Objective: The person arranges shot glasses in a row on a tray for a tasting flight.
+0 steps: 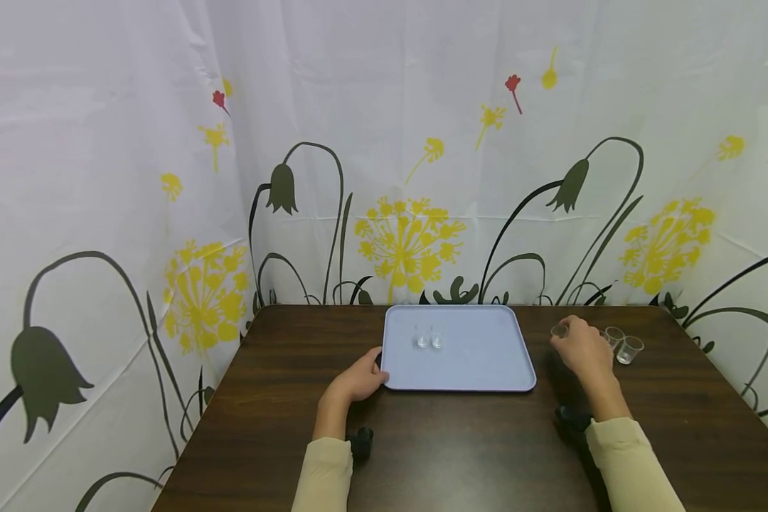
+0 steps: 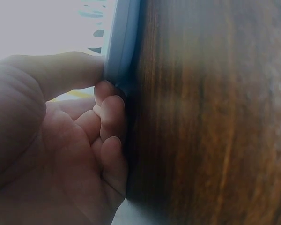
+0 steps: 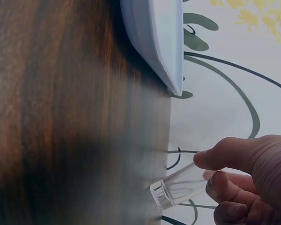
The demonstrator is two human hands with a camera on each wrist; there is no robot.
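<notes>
Both hands are in view and stand well apart, one at each side of a light-blue rectangular tray with a raised rim (image 1: 480,359), which lies flat on a dark brown wood-grain table (image 1: 461,448). The left hand (image 1: 357,377) grips the tray at its near left corner; the left wrist view shows the thumb against the rim and the other fingers curled low beside the table surface. The right hand (image 1: 585,348), to the right of the tray, pinches a small clear straight-sided cup with a thick base (image 3: 163,194) between thumb and fingers. The right wrist view shows this held cup tilted, its base toward the table; whether it touches the surface cannot be determined. On the left half of the tray, two small clear cups stand upright side by side: a left-hand cup (image 1: 422,340) and a right-hand cup (image 1: 437,340). Right of the right hand, at least two further cups of like form stand close together on the table: a rear cup (image 1: 615,336) and a front cup (image 1: 629,350); the hand partly obscures this group. A white cloth printed with yellow, red and dark green flowers (image 1: 358,78) hangs behind the table.
</notes>
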